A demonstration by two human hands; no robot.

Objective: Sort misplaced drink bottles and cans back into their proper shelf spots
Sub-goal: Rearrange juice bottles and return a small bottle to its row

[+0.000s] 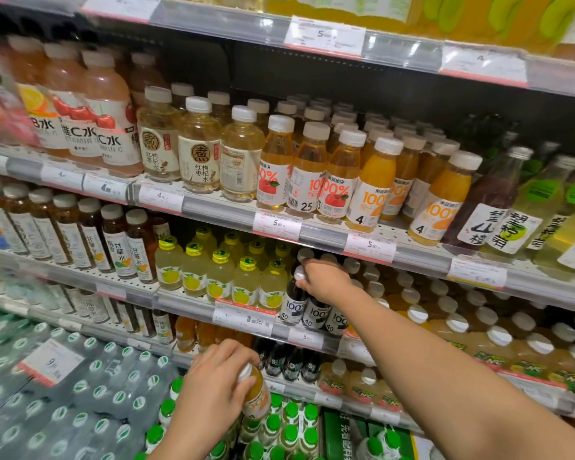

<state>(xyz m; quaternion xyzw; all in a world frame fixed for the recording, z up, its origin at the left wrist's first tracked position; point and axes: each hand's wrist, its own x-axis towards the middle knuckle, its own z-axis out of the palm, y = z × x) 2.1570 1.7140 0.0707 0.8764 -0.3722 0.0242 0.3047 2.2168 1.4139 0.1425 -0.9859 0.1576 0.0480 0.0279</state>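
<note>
An orange juice bottle with a white cap sits in the left hand, low in the view, in front of the bottom shelves and just above a cluster of green-capped bottles. The left hand wraps its fingers around the bottle's neck and shoulder, so only the cap edge and the orange body with its label show. Higher and to the right, the right hand closes over the white cap of a dark juice bottle marked "100%", which stands upright at the front of its shelf, touching two more dark bottles of the same kind on its right. Just left of that dark bottle stands a row of pale yellow lemon drinks with yellow-green caps, and further left on the same shelf a row of brown tea bottles. To the right of the dark bottles, behind the right forearm, rows of white-capped yellow juice bottles fill the shelf. One shelf up, small bottles of apple juice stand beside orange juice bottles whose label looks like the one in the left hand; pale clear-tea bottles and pink vitamin drinks stand to their left, and glass bottles of green drink to their right. Price tags run along the shelf edges. At lower left lie shrink-wrapped packs of water bottles.
</note>
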